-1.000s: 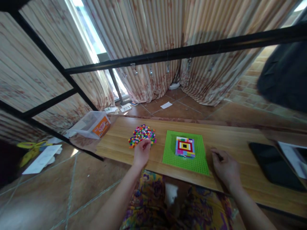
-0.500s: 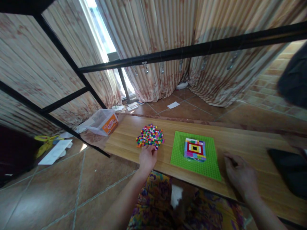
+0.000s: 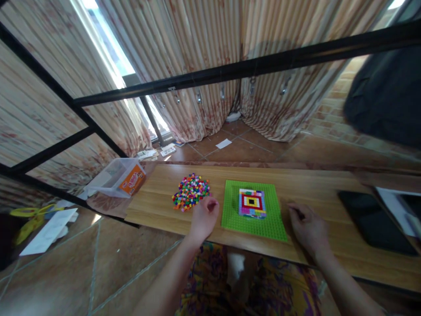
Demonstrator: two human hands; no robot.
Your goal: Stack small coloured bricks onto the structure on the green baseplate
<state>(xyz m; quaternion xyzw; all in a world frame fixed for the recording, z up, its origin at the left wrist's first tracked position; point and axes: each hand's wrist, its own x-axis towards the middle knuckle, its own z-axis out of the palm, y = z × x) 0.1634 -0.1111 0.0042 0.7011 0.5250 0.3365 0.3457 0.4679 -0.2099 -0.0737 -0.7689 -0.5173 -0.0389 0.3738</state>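
Observation:
My left hand (image 3: 205,216) is over the table between a heap of small coloured toy bricks (image 3: 190,191) and a green baseplate (image 3: 232,219). Its thumb and forefinger are pinched together; whatever they hold, if anything, is too small to make out. On the baseplate stands a low square block of bricks (image 3: 251,204), with a black centre ringed in yellow, white and red and a multicoloured border. Just right of the baseplate, my right hand (image 3: 307,226) rests on the table with its fingers curled in, hiding what may be inside them.
A clear plastic box (image 3: 113,175) with an orange label is at the table's left end. Towards the right lie a black tablet-like slab (image 3: 371,219) and white paper (image 3: 394,206). A black metal bar (image 3: 213,74) crosses beyond the wooden table (image 3: 154,206).
My left hand has lifted away from the near edge of the brick heap and moved right towards the baseplate. My right hand stays beside the baseplate. The view has swung right.

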